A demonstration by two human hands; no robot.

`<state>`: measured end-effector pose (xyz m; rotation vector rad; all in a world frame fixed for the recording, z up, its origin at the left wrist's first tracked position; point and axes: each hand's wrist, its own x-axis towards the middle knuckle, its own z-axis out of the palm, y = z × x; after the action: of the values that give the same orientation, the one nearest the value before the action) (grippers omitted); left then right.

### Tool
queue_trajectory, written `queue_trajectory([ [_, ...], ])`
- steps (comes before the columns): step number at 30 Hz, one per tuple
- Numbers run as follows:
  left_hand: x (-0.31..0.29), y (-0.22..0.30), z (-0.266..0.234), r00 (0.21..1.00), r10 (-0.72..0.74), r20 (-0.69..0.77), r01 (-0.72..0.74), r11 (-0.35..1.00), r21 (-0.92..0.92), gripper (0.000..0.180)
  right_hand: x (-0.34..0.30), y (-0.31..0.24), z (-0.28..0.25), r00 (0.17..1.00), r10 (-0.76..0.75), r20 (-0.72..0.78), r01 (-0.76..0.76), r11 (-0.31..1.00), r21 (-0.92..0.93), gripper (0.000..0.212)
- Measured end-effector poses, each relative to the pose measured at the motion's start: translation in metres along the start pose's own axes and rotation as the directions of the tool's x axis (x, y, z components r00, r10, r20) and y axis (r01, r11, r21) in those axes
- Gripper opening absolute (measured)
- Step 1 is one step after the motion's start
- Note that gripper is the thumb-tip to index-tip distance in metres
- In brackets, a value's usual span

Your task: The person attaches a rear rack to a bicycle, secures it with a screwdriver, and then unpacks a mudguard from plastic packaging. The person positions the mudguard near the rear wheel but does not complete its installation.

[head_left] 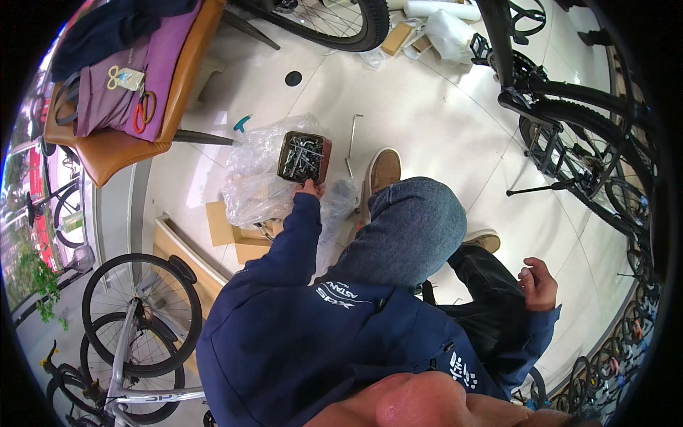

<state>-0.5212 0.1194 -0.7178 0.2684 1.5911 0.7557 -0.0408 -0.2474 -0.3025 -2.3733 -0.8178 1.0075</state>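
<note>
On the pale tiled floor [427,114], atop crumpled clear plastic sheeting [252,167]: one small square brown box of metal bolts and screws [304,157], its near edge gripped by your left hand [310,188], arm outstretched in a navy sleeve. Your right hand [538,285]: raised beside your knee, fingers loosely curled, holding nothing. Just beyond the box: a bent silver metal rod [352,142]. Near the floor's right edge: black bicycle [569,135].

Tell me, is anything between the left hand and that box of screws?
No. The left hand already touches the near edge of the box, so nothing visible sits between them. The clear plastic bag lies beside and under it.
</note>
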Motion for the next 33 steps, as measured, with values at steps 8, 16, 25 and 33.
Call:
queue_trajectory([
  [8,-0.055,0.045,0.042,0.973,0.163,0.166,-0.172,0.984,0.042,0.019,-0.005,0.003,-0.002,1.000,-0.016,0.000,0.016,1.000,0.006,0.027],
  [16,0.044,0.070,0.167,0.980,0.125,0.156,-0.114,0.991,-0.077,0.018,-0.009,0.008,-0.001,1.000,0.000,-0.022,0.000,1.000,-0.014,0.024],
  [25,0.151,0.061,0.206,0.980,0.134,0.148,-0.131,0.991,-0.026,0.027,0.007,-0.004,-0.001,0.994,0.102,0.048,-0.093,0.980,-0.175,0.029],
  [33,0.098,0.104,0.088,0.768,0.315,0.558,-0.573,-0.053,0.818,0.042,0.019,-0.023,-0.002,0.997,0.010,0.082,0.005,0.982,-0.186,0.033],
])
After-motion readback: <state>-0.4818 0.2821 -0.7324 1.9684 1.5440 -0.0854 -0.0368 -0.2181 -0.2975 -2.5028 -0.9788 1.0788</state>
